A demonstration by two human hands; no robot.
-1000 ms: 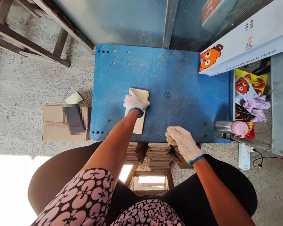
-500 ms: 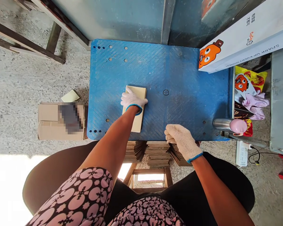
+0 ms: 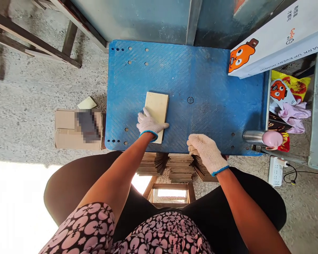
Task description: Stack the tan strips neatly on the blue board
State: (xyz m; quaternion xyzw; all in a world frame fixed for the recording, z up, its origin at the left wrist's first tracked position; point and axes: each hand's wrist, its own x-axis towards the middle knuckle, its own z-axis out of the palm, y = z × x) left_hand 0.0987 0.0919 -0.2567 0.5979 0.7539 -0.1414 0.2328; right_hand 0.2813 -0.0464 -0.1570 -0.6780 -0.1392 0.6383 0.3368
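A thin stack of pale yellow rectangular sheets or boards point(image 3: 159, 104) lies on the blue plastic tabletop point(image 3: 209, 77), its layers showing along the right edge. My left hand point(image 3: 149, 123), in a whitish knit glove with a blue cuff, rests across the lower part of that stack. Its fingers are spread over the left edge and the thumb stretches past the right edge. To the right, at the table's near edge, my right hand point(image 3: 205, 150) wears a matching glove. Its fingers are curled closed, and whatever may be inside them is hidden.
Below the near edge stand several stacks of brownish thin slats point(image 3: 180, 167) above a wooden stool point(image 3: 172, 186). A white paper bag point(image 3: 270, 46) and a steel flask point(image 3: 254, 136) occupy the right side. Left of the table is a cardboard box point(image 3: 65, 137).
My left hand has slid along the pale stack toward its near end, while the stack stays in place. The right hand remains curled at the table edge. The whole view has shifted slightly.
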